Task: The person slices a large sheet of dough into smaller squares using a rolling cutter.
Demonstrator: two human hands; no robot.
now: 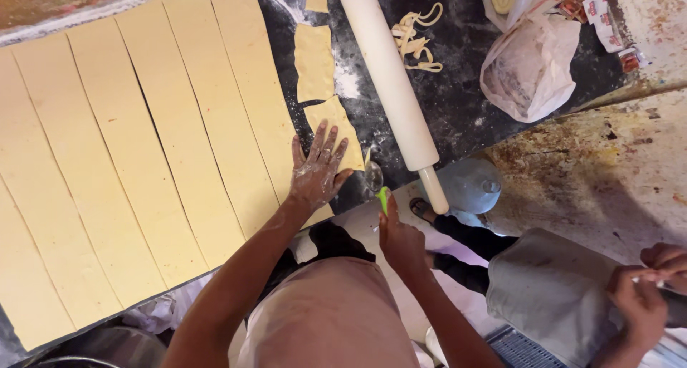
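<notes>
A wide sheet of yellow dough (143,160), cut into long parallel strips, lies on a dark floured worktop (458,103). My left hand (317,171), dusted with flour, presses flat with spread fingers on the strip nearest the cut edge. My right hand (401,243) grips a wheel cutter with a green handle (383,198); its round metal wheel (372,176) stands at the worktop's edge just right of my left hand.
A long white rolling pin (390,82) lies diagonally on the worktop. Dough offcuts (315,60) and thin curled trimmings (416,39) lie beside it. Plastic bags (529,67) sit at top right. Another person's hands (647,289) work at bottom right. A round lid (469,185) lies on the floor.
</notes>
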